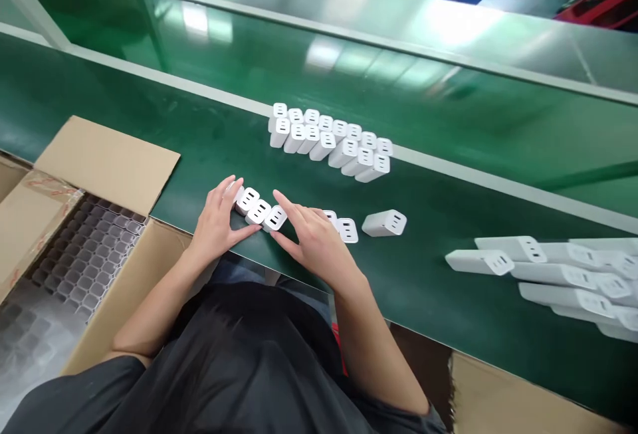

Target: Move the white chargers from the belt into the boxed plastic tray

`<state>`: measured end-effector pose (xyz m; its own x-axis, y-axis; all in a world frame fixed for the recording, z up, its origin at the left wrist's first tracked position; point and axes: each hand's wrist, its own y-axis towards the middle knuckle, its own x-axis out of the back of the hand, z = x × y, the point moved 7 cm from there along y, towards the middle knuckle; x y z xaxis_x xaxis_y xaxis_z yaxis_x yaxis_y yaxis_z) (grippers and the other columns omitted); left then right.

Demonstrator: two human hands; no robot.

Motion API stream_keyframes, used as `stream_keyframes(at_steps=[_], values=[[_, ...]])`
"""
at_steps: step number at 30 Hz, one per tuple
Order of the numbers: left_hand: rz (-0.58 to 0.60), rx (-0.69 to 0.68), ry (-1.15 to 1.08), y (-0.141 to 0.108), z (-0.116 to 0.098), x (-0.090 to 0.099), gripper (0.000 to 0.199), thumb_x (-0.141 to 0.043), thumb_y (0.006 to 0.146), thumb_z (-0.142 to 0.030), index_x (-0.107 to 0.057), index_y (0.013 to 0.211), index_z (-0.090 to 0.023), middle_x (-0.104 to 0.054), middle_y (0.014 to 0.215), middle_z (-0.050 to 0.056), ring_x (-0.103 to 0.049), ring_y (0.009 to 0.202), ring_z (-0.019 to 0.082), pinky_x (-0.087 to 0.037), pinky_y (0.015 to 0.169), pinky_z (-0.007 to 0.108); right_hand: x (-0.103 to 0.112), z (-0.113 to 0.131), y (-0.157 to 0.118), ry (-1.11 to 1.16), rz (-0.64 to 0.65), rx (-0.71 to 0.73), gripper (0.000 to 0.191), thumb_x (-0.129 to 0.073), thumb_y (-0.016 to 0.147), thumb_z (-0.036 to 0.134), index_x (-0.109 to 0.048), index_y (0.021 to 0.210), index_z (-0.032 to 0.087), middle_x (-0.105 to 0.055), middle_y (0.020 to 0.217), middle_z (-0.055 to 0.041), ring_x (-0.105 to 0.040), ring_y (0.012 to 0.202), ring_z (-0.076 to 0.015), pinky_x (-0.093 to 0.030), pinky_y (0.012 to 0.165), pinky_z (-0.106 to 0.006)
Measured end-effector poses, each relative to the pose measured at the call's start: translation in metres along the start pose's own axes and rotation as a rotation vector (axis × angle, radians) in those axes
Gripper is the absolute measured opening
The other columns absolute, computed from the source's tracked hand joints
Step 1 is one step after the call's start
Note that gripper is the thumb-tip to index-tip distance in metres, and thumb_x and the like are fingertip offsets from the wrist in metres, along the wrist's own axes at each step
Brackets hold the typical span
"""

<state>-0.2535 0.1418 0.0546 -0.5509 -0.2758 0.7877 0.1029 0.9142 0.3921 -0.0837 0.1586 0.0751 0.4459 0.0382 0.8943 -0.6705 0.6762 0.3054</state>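
Note:
A short row of white plug chargers (258,211) stands on the green work surface in front of me, their socket ends facing up. My left hand (212,221) curves around the row's left end, fingers at the far side and thumb along the near side. At the right end, a charger (274,218) sits between the thumb and index finger of my right hand (314,238). Partly hidden behind that hand are two more chargers (347,230). Further right, a single charger (383,223) lies tilted on its side.
Two lines of upright chargers (326,141) stand near the pale rail (199,90). Several chargers (563,274) lie at the right. An open cardboard box (114,161) with a clear cell tray (94,241) is at left. A metal ledge (349,5) runs behind.

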Motion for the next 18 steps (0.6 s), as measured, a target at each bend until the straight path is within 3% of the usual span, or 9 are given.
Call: stream_keyframes(at_steps=[6,10,14,18], values=[[-0.018,0.066,0.115,-0.008,-0.010,0.005,0.084,-0.072,0.083,-0.053,-0.034,0.150,-0.020,-0.043,0.148,0.017,-0.045,0.133,0.030,-0.050,0.100,0.040,0.005,-0.002,-0.005,0.015,0.034,-0.010,0.062,-0.053,0.099,0.029,-0.030,0.154,0.013,-0.066,0.114,-0.0105,-0.063,0.103,-0.0252,-0.047,0.094,-0.043],[-0.025,0.048,0.184,-0.008,-0.013,0.006,0.079,-0.070,0.084,-0.056,-0.040,0.147,-0.017,-0.045,0.145,0.018,-0.047,0.131,0.030,-0.052,0.097,0.039,0.009,-0.001,-0.010,0.027,0.056,-0.021,0.063,-0.055,0.098,0.028,-0.030,0.154,0.015,-0.062,0.128,-0.0110,-0.056,0.121,-0.0252,-0.039,0.108,-0.046],[0.028,-0.144,0.184,0.000,-0.022,0.009,0.075,-0.068,0.086,-0.054,-0.043,0.147,-0.019,-0.035,0.154,0.018,-0.035,0.141,0.033,-0.037,0.115,0.050,0.011,0.003,-0.013,0.018,0.047,0.025,0.055,-0.052,0.099,0.024,-0.036,0.151,0.014,-0.054,0.142,-0.0101,-0.049,0.131,-0.0234,-0.030,0.117,-0.048],[0.182,-0.356,0.194,0.009,-0.029,0.006,0.054,-0.062,0.093,-0.046,-0.052,0.142,-0.028,-0.033,0.158,0.009,-0.027,0.148,0.031,-0.028,0.119,0.054,0.011,0.008,-0.017,-0.065,-0.014,0.037,0.036,-0.048,0.101,0.019,-0.054,0.136,0.014,-0.066,0.121,-0.0078,-0.056,0.119,-0.0221,-0.028,0.117,-0.048]])
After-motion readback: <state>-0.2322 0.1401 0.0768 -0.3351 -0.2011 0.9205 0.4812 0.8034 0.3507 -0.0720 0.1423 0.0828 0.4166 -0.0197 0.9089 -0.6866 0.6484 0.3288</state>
